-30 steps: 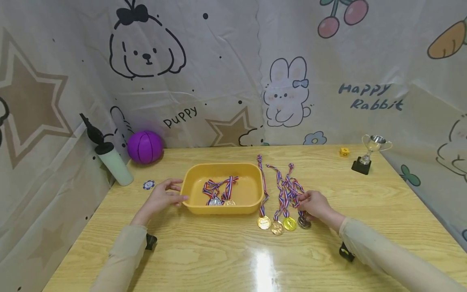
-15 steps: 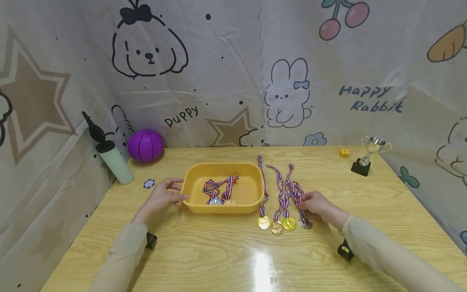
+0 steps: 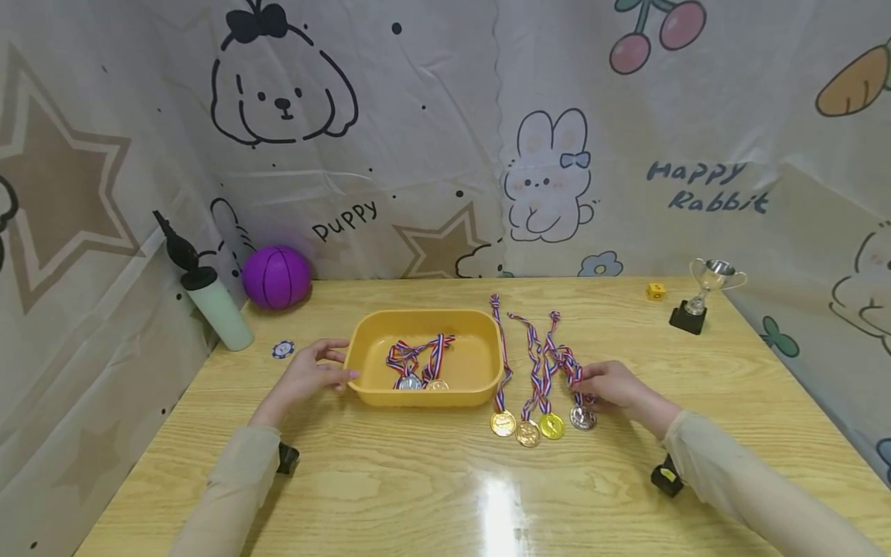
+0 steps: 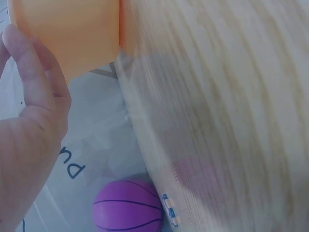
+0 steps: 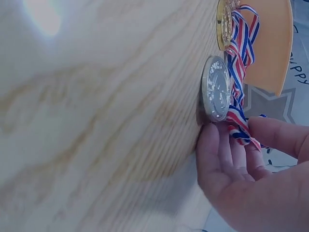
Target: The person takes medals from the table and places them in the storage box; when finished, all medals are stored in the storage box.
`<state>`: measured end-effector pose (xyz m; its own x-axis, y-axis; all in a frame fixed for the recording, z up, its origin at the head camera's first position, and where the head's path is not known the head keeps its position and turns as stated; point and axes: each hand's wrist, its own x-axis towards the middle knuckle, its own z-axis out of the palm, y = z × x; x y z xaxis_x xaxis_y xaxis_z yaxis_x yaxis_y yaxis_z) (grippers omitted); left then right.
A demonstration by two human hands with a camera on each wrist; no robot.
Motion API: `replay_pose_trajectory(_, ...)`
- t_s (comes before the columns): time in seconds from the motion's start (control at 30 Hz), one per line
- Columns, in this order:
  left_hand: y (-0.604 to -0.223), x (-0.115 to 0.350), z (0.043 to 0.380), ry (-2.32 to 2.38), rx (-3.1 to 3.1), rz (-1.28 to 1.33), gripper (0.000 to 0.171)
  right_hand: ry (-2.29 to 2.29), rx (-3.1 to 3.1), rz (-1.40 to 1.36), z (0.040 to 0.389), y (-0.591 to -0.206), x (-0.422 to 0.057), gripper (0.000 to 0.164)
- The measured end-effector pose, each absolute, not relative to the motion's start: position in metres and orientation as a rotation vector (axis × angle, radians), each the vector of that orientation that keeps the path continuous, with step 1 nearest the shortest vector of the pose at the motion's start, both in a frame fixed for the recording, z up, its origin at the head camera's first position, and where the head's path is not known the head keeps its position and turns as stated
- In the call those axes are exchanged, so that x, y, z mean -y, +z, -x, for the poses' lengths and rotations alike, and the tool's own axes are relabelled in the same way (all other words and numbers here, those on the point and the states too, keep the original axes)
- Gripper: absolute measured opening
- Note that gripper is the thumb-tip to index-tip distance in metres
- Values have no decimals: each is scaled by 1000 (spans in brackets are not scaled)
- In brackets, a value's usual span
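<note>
Head view: three gold-toned medals (image 3: 527, 434) lie nearest; just right, the silver medal (image 3: 583, 418), dark half a second ago, now shines, its striped ribbon (image 5: 236, 115) pinched by the right hand (image 3: 616, 385). Farther back, well apart, the left hand (image 3: 312, 375) grips the yellow tray (image 3: 425, 398) at its left rim; two ribboned medals (image 3: 410, 383) lie inside.

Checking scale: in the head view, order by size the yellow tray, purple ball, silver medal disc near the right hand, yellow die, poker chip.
1. Yellow tray
2. Purple ball
3. Silver medal disc
4. Yellow die, poker chip: too alike to rank
</note>
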<state>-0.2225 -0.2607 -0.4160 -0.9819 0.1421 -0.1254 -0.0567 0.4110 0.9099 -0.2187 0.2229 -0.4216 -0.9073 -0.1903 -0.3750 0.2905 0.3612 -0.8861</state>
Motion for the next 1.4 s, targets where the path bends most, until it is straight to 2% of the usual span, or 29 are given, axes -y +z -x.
replay_pose_trajectory(0.2,-415,260,222,1606,-2480,-60,74,-1647,-2131,-74,219,-421,-226,20)
replay_pose_trajectory(0.47,-414,260,222,1615,-2464,-47,75,-1713,-2047,-88,220,-425,-228,14)
replay_pose_trajectory(0.7,-414,260,221,1624,-2456,-45,74,-1773,-1954,-88,224,-420,-231,17)
replay_pose_trajectory(0.97,-412,259,220,1624,-2459,-54,74,-1869,-1841,10,228,-400,-240,9)
replay_pose_trajectory(1.4,-413,259,220,1639,-2455,-61,74,-1962,-1788,148,234,-351,-235,11)
